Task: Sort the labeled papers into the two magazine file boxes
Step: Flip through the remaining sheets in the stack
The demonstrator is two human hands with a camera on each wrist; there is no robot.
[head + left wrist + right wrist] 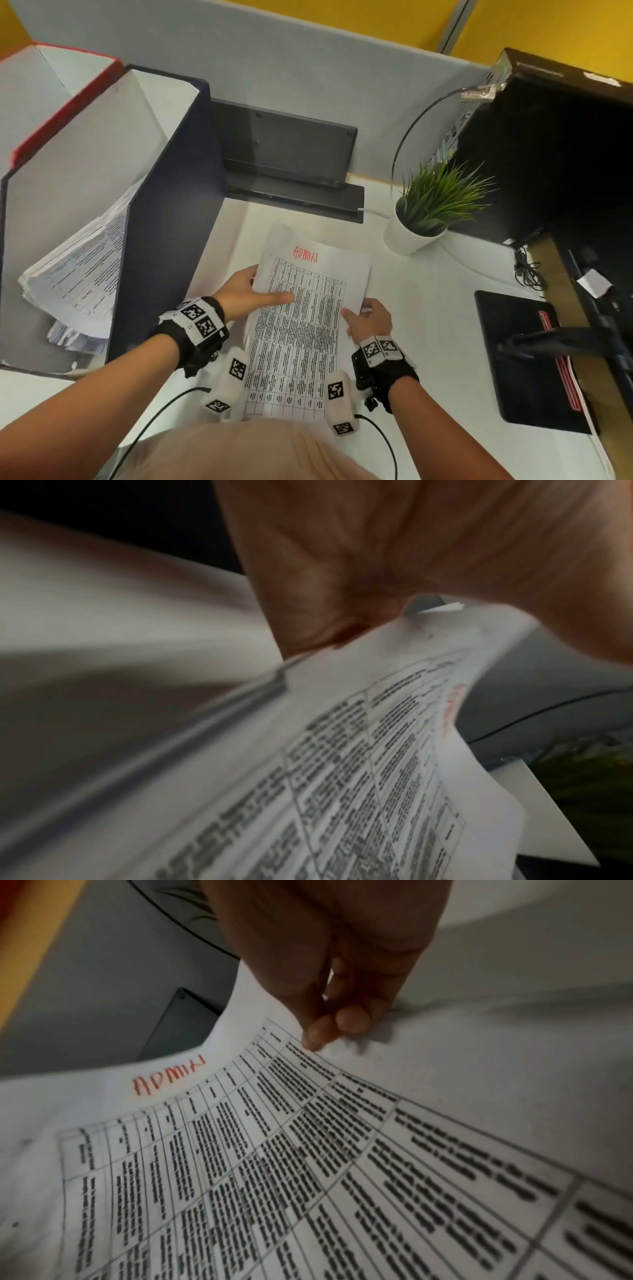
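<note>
1. The sheet (301, 322) marked "ADMIN" in red, printed with a table, was held above the white tabletop (428, 308), in front of the person's body.
2. The left hand (248, 291) held the sheet's left edge: thumb lying across the printed face, fingers under the paper, so its grip was clamped on the sheet (359, 750).
3. The right hand (368, 320) held the right edge; in the right wrist view its fingertips (352, 1020) pinched the sheet (308, 1150) at its margin, grip closed on the paper.
4. The sheet curved slightly, its far end lifted.
5. A dark blue box (164, 222) stood at the left on the tabletop, just beside the left hand, with a stack of printed papers (75, 270) leaning inside.
6. A red-edged box (65, 113) stood behind it, touching its far wall; its contents could not be seen.
7. Beyond the sheet sat a black device (287, 154) against the grey partition, and a potted plant (424, 212) to its right.
8. A black pad (524, 359) lay at the right, well apart from the sheet.
</note>
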